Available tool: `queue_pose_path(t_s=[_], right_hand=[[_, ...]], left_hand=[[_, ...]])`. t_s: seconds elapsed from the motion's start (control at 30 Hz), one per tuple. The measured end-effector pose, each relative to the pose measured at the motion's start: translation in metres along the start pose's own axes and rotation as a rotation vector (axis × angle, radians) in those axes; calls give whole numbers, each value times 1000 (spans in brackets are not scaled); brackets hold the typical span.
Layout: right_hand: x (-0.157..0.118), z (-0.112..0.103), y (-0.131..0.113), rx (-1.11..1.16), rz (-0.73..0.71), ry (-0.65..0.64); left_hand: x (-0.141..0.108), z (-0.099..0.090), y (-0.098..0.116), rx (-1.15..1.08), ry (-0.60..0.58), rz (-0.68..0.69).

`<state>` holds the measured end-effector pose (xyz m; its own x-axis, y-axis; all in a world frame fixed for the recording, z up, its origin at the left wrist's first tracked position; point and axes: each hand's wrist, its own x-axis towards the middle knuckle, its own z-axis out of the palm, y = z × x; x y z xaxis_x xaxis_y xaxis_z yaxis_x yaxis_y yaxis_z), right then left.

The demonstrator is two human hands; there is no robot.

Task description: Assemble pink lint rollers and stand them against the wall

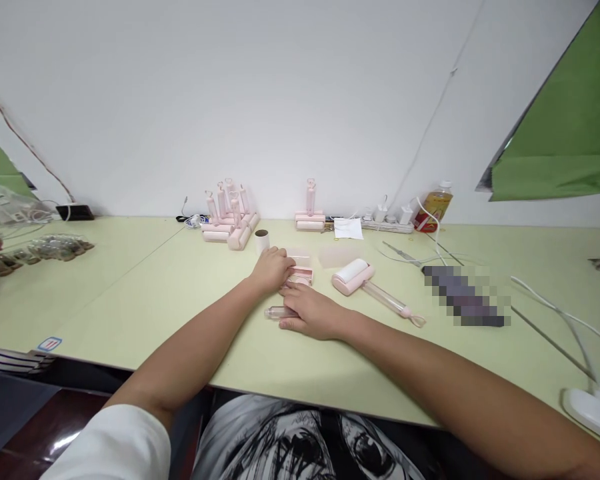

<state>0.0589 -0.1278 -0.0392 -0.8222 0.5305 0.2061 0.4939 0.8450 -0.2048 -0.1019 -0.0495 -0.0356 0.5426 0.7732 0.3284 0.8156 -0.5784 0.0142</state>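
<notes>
A pink lint roller body [306, 273] lies on the table in front of me, its hollow side facing up. My left hand [273, 269] grips its left end, fingertips curled over the edge. Just nearer to me, my right hand [314, 311] rests over the body's near side, with a clear handle [276, 312] sticking out between thumb and fingers. Part of the body and handle is hidden under my hands. Behind my left hand stands a white paper roll [262, 240] with a brown core. To the right lies a complete pink lint roller [353, 276] with a clear handle.
Several lint rollers [230, 217] stand grouped at the back left, another [310, 217] further right. Along the wall are a power strip [387, 225] and a bottle [436, 205]. Scissors [399, 252], cables and a pixelated dark object [463, 297] lie right. Bagged items [55, 247] lie far left.
</notes>
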Motion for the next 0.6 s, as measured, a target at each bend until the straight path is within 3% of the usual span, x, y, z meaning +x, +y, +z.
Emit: queue_pose_path(t_s=[0.23,0.37,0.5,0.6], right_hand=[[4,2,7,84,-21,38],[0,-3,3,98,-15,144],[-9,-12,-3,129,240,179],[-15,-18,0,277,474,163]], left_hand=[[0,-3,-2,-42,32,-37],[-7,-19,-4,-336,30,-57],[-17,-46,4,-747,-164,13],[-22,-60,14,-876,-328,120]])
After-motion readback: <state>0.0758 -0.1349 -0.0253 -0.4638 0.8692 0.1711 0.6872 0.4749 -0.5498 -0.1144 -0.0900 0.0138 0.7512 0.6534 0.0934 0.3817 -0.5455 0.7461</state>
